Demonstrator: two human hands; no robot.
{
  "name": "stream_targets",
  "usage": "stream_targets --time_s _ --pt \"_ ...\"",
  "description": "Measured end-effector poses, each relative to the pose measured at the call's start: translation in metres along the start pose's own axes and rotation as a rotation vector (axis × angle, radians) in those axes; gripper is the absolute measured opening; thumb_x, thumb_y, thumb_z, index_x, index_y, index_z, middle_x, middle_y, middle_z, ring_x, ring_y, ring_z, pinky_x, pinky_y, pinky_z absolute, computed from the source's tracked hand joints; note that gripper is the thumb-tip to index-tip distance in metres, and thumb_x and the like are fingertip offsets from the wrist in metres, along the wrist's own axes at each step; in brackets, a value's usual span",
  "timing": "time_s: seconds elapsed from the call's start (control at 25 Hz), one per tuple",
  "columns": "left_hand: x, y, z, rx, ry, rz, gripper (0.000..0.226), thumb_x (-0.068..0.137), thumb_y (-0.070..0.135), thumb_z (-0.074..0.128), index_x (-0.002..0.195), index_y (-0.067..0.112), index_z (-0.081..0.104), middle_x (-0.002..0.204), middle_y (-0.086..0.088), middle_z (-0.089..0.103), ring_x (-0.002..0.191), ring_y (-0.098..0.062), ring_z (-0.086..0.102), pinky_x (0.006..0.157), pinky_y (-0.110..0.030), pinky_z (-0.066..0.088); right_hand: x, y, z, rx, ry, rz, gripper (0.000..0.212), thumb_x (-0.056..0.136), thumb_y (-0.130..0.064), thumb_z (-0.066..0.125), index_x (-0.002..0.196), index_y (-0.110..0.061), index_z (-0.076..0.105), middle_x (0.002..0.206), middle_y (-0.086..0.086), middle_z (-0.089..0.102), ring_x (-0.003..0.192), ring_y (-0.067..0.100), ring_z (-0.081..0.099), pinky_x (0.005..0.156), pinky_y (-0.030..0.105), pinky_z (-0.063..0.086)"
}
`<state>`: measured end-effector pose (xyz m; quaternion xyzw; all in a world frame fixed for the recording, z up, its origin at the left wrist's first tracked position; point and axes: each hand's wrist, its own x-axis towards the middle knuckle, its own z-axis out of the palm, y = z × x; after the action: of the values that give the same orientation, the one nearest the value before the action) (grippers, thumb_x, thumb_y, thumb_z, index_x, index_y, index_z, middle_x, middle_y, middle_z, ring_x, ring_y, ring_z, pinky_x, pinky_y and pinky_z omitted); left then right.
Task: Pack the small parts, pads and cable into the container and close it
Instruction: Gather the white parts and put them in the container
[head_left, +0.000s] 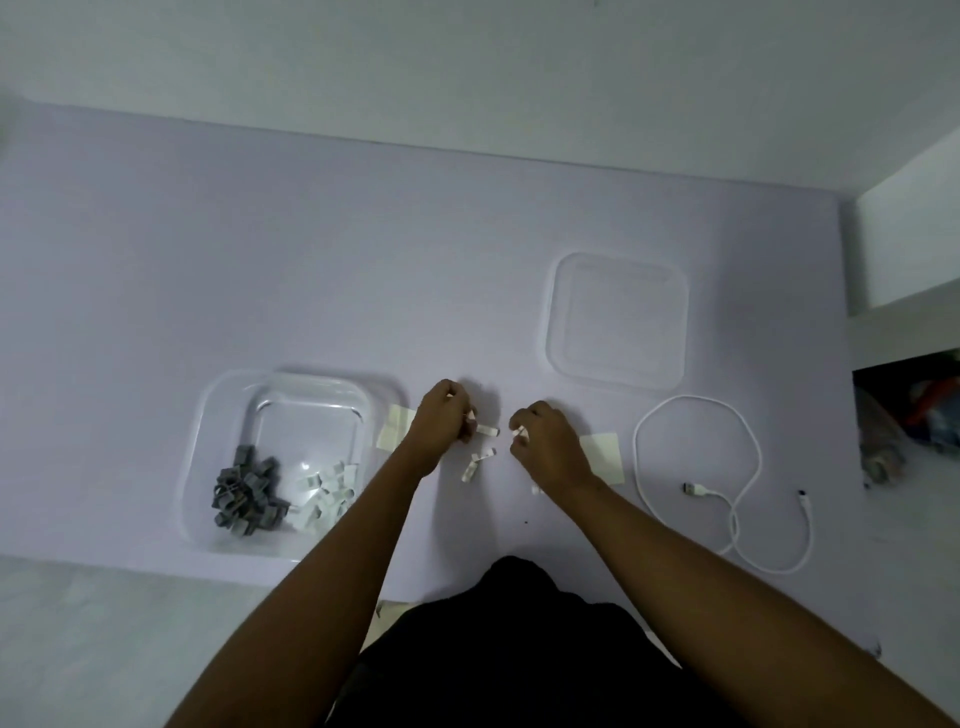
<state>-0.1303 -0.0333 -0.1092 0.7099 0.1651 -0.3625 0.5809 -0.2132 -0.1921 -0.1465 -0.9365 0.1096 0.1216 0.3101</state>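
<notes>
Pinching one small white part (470, 415) in curled fingers, the left hand (441, 423) sits over the lavender table (208, 260). The right hand (548, 447), just beside it, grips a second small white part (518, 431), with loose white parts (470, 467) lying between them. The clear container (311, 382), uncovered, stands left of the hands and holds grey parts (244, 491) and packed white parts (327, 488); one cream pad (395, 428) lies between it and the left hand, another pad (605, 457) lies just right of the right hand, the white cable (696, 489) lies looped further right, and the lid (618, 322) lies flat beyond.
</notes>
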Motion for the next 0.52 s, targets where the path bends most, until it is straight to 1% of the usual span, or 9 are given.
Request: stream_targets --time_s 0.04,0.08,0.12,0.16,0.24,0.32,0.36,0.44,0.52 --pt "-0.006 0.003 -0.006 -0.186 -0.050 -0.100 0.017 0.080 -0.002 0.034 0.074 0.009 0.046 0.071 -0.014 0.054 0.052 -0.023 0.044 0.048 -0.029 0.036 0.000 0.000 0.000 0.001 -0.006 0.009 0.019 0.080 -0.002 0.065 0.097 -0.008 0.070 0.103 0.010 0.064 0.094 0.031 0.056 0.076 0.038 0.050" --pt "-0.011 0.003 -0.012 -0.279 -0.074 -0.170 0.019 0.075 -0.003 0.032 0.071 0.010 0.045 0.070 -0.014 0.052 0.050 -0.022 0.039 0.046 -0.026 0.030 0.000 0.000 0.000 0.004 -0.014 0.016 0.018 0.078 -0.004 0.066 0.094 -0.009 0.069 0.101 0.009 0.063 0.092 0.030 0.056 0.074 0.037 0.049" --pt "-0.014 0.003 -0.017 -0.276 -0.080 -0.202 0.020 0.073 -0.003 0.032 0.069 0.012 0.044 0.068 -0.012 0.051 0.048 -0.020 0.035 0.047 -0.024 0.026 0.000 0.000 0.000 0.012 -0.017 0.023 0.017 0.076 -0.005 0.066 0.092 -0.010 0.069 0.098 0.008 0.062 0.090 0.029 0.056 0.072 0.036 0.049" --pt "-0.017 0.002 -0.020 -0.187 -0.058 -0.204 0.019 0.074 -0.002 0.034 0.068 0.013 0.045 0.067 -0.010 0.050 0.048 -0.019 0.035 0.048 -0.024 0.024 0.000 -0.001 0.000 0.034 -0.011 0.040 0.016 0.074 -0.006 0.068 0.089 -0.011 0.068 0.095 0.006 0.061 0.087 0.027 0.057 0.071 0.035 0.049" --pt "-0.018 -0.006 -0.023 0.237 0.037 -0.112 0.015 0.084 0.007 0.040 0.072 0.011 0.049 0.072 -0.010 0.055 0.055 -0.020 0.045 0.052 -0.027 0.031 0.000 -0.004 -0.003 0.178 0.047 0.132 0.015 0.071 -0.008 0.072 0.084 -0.014 0.068 0.089 0.003 0.062 0.079 0.022 0.060 0.068 0.032 0.051" --pt "-0.020 -0.019 -0.025 0.695 0.163 0.049 0.016 0.090 0.024 0.052 0.087 0.008 0.051 0.084 -0.012 0.062 0.074 -0.028 0.056 0.061 -0.032 0.038 0.000 -0.008 -0.011 0.522 0.116 0.317 0.014 0.072 -0.005 0.073 0.081 -0.014 0.068 0.083 0.004 0.065 0.071 0.022 0.062 0.065 0.030 0.054" --pt "-0.022 -0.023 -0.025 0.806 0.203 0.123 0.025 0.090 0.031 0.058 0.094 0.008 0.049 0.087 -0.013 0.063 0.078 -0.031 0.059 0.062 -0.032 0.039 -0.001 -0.011 -0.016 0.787 0.111 0.422 0.013 0.075 -0.003 0.072 0.082 -0.014 0.068 0.079 0.006 0.065 0.069 0.023 0.061 0.062 0.032 0.055" --pt "-0.022 -0.031 -0.025 0.885 0.203 0.236 0.036 0.088 0.035 0.064 0.105 0.009 0.046 0.089 -0.014 0.064 0.081 -0.034 0.062 0.063 -0.033 0.040 -0.008 -0.015 -0.028 1.313 0.054 0.525 0.016 0.083 0.002 0.065 0.089 -0.013 0.065 0.077 0.008 0.060 0.066 0.022 0.056 0.056 0.032 0.051" --pt "-0.019 -0.034 -0.022 0.935 0.152 0.288 0.041 0.087 0.032 0.066 0.118 0.013 0.046 0.101 -0.015 0.062 0.090 -0.034 0.063 0.069 -0.036 0.046 -0.018 -0.014 -0.040 1.665 -0.012 0.537 0.019 0.089 0.002 0.058 0.096 -0.016 0.061 0.079 0.005 0.056 0.064 0.017 0.053 0.053 0.027 0.046"
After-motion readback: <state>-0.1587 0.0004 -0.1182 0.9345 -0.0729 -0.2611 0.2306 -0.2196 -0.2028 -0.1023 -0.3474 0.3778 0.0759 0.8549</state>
